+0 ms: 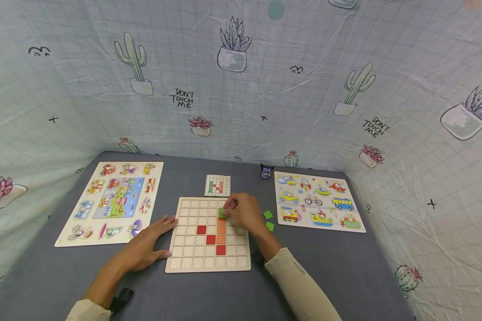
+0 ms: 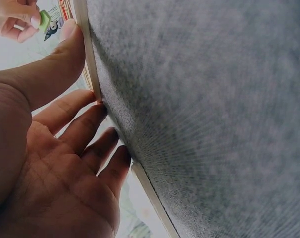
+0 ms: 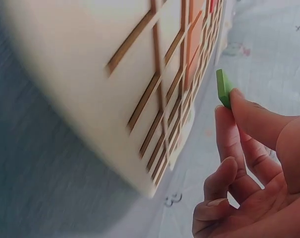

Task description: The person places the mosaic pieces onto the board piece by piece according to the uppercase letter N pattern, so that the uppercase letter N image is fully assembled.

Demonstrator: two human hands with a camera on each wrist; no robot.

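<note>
A wooden grid board (image 1: 193, 263) lies in the middle of the table. Three red tiles (image 1: 201, 229) sit in its cells in a diagonal, and a column of orange tiles (image 1: 221, 229) runs above the lowest red one. My right hand (image 1: 245, 211) pinches a green square tile (image 3: 223, 89) between thumb and fingertips, over the upper end of the orange column. In the right wrist view the tile is tilted on edge, raised off the board. My left hand (image 1: 144, 247) rests at the board's left edge, fingers extended and touching its side.
A small pattern card (image 1: 218, 185) lies behind the board. Two loose green tiles (image 1: 268, 215) lie to its right. Picture puzzle boards flank it, one at left (image 1: 78, 214) and one at right (image 1: 305, 214). A small dark figurine (image 1: 266, 171) is near the back curtain.
</note>
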